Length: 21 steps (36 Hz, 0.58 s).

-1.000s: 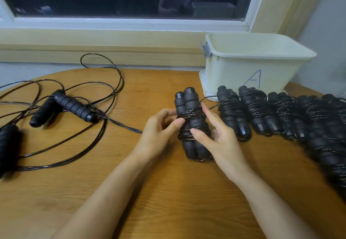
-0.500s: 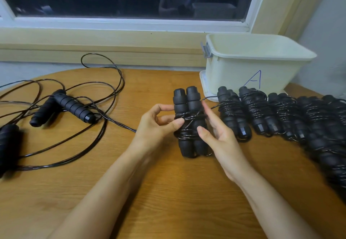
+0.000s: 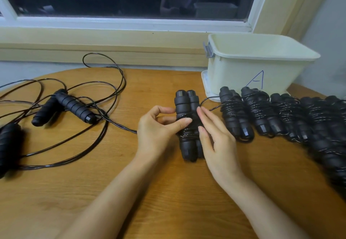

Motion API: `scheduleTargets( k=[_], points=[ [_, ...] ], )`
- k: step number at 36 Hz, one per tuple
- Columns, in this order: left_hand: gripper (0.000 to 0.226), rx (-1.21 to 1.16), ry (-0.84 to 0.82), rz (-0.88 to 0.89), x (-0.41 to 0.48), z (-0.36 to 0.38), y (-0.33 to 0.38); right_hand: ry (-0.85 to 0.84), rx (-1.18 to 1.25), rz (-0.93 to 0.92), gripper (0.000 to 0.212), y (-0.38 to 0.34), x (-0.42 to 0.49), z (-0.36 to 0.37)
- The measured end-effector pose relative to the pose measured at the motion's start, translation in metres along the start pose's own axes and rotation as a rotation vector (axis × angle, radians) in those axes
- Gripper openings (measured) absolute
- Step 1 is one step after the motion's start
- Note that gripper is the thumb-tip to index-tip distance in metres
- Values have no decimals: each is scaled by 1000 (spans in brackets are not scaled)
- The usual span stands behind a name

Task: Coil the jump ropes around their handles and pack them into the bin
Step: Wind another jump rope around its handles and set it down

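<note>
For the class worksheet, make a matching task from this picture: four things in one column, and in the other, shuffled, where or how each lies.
Column one:
1. bin
2. loose rope
3. centre bundle
4. finished bundles

Column two:
a. wound, lying in a row before the bin
b. uncoiled, on the left of the table
c. far right, marked A
d. gripped by the left hand, with the right hand touching it

Pairs: 1-c, 2-b, 3-d, 4-a
</note>
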<state>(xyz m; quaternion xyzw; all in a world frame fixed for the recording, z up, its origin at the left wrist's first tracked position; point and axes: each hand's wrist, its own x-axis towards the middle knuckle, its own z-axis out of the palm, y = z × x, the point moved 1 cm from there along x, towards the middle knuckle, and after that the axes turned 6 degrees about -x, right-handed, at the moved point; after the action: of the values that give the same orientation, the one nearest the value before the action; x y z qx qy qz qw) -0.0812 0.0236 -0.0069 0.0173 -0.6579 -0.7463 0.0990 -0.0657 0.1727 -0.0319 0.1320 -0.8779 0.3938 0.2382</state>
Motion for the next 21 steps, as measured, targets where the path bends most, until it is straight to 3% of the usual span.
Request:
scheduleTargets(
  k=[4,11,21],
  points=[
    [51,9,-74,11,3,-3,0,-145,37,34,62,-2,-2,2],
    [35,-30,-233,31,5,-5,0,-169,-59,67,97,-1,-3,-1],
    [47,-1,-323,116,3,0,-6,-58,-283,150,104,-4,-4,1]
  ],
)
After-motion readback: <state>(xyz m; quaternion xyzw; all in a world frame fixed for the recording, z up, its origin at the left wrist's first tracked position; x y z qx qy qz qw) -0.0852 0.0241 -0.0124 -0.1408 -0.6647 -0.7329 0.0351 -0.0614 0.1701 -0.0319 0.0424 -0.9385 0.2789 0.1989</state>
